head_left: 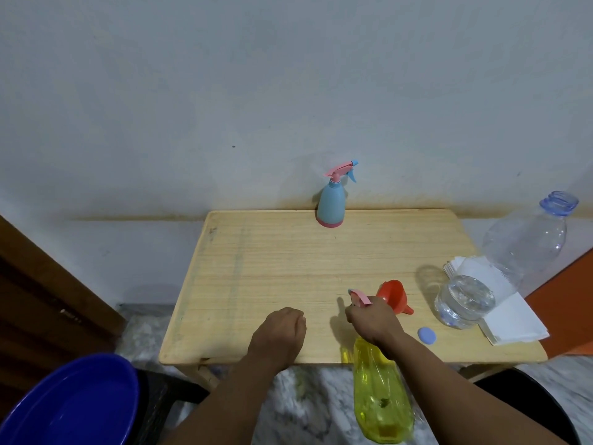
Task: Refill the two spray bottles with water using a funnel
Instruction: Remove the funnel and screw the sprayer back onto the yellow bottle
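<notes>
A yellow see-through spray bottle (380, 399) hangs below the wooden table's (272, 268) front edge, its pink spray head up at table height. My right hand (372, 322) grips that spray head. My left hand (282, 332) rests on the table near the front edge with its fingers curled and holds nothing. A second spray bottle (331, 203), light blue with a pink head, stands upright at the back edge by the wall. A red funnel (394, 297) lies on its side just right of my right hand. A large clear water bottle (500, 271), uncapped and partly filled, stands at the right.
A blue bottle cap (427, 335) lies near the front right. White paper napkins (507, 313) sit under and beside the water bottle. A blue basin (70, 403) is at the lower left beside the table. A brown wooden door (38, 293) is at the left.
</notes>
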